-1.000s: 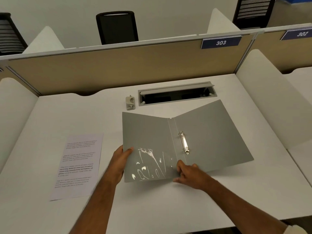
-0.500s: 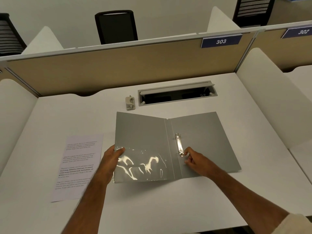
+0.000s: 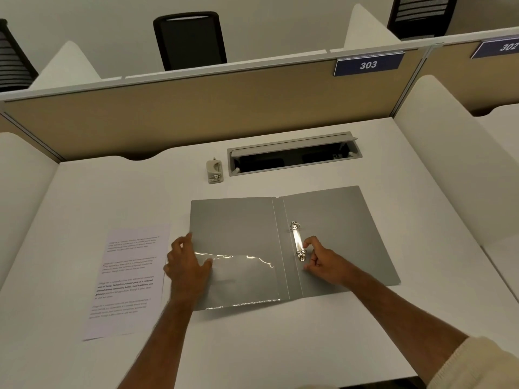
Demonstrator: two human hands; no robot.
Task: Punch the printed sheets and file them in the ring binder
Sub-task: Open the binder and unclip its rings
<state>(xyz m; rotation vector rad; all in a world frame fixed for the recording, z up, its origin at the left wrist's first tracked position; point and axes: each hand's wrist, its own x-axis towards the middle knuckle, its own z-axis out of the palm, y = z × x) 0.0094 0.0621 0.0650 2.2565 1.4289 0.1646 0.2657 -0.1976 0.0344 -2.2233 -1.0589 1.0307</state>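
The grey binder (image 3: pixel 331 220) lies open and flat on the white desk (image 3: pixel 280 346), its spine running away from the person. The left hand (image 3: pixel 186 265) rests on the near left edge of the left cover, fingers fairly straight and spread, thumb lying on the clear pocket (image 3: pixel 244 279) inside that cover; it holds nothing. The right hand (image 3: pixel 323 262) sits on the right cover, just right of the metal rings (image 3: pixel 297 241), with its fingers curled at the near end of the ring bar; whether they actually pinch the clasp or only touch it cannot be told.

The printed sheet (image 3: pixel 126 279) lies flat just left of the left hand, close beside the binder's left edge, apart from it. The small beige hole punch (image 3: pixel 214 171) stands beyond the left cover, well ahead of both hands, beside a cable slot (image 3: pixel 293 158) set into the desk. To the right of the right hand the cover ends and bare desk runs to a white side panel (image 3: pixel 449 164). Bare desk also lies between the binder's near edge and the person.
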